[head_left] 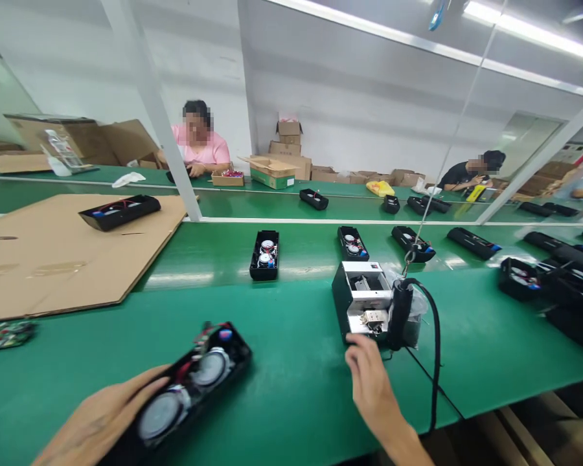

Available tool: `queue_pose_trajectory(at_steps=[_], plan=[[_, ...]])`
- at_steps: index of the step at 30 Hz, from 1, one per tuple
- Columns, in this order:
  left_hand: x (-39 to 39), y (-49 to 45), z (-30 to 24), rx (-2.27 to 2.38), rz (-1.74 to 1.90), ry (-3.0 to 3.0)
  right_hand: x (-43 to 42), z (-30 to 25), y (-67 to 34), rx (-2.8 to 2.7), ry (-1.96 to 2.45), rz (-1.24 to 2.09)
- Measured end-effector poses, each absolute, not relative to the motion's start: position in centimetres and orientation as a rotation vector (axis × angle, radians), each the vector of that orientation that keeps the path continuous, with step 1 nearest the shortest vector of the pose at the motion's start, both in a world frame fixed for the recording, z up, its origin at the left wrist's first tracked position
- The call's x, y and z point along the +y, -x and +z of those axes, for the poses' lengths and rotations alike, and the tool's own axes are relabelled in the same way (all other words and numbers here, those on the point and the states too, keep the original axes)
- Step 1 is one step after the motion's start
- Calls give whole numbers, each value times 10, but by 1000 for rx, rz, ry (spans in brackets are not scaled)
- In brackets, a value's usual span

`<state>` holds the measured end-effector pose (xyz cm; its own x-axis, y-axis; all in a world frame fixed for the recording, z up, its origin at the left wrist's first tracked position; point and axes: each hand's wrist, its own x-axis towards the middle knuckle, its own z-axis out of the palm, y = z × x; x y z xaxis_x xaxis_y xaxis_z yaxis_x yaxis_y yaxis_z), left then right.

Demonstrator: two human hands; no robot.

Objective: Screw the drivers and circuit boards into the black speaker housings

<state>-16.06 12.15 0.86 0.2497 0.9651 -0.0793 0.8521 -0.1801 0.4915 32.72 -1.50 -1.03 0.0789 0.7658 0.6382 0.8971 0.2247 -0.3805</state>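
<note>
**Left hand point(102, 409) grasps a long black plastic speaker shell point(195, 399), left of a boxy black-and-white machine point(369, 294)**

The shell sits nearer the wearer than the machine; its long axis slants, far end pointing forward and right. Its open side, showing two round silver speakers point(210, 367), faces up. The right hand point(372, 383) is at the machine's near side, fingers loosely bent; whether they pinch anything, I cannot tell. A black cylindrical tool point(399, 317) hangs just right of the machine.

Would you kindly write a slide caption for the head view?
Left hand holding an open black speaker housing; right hand near a boxy machine.
</note>
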Motion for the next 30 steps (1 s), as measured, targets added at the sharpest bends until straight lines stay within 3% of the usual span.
queue_pose_trajectory(at_steps=[3,7,13,21,27,30], plan=[[120,88,22,1425,180,-2194,50,39,-356,-1661,1660,-426],[118,14,43,1126,171,-2363,104,71,-391,-1588,1787,-382],[125,-8,39,1059,254,-2387,81,78,-391,-1586,1832,-235],[128,-6,24,1115,277,-2258,1,46,-280,-1833,1792,455],[104,14,15,1426,478,-1875,-11,-7,-226,-1439,1779,688],[73,14,15,1342,545,-1572,6,-18,-216,-1346,1754,791]])
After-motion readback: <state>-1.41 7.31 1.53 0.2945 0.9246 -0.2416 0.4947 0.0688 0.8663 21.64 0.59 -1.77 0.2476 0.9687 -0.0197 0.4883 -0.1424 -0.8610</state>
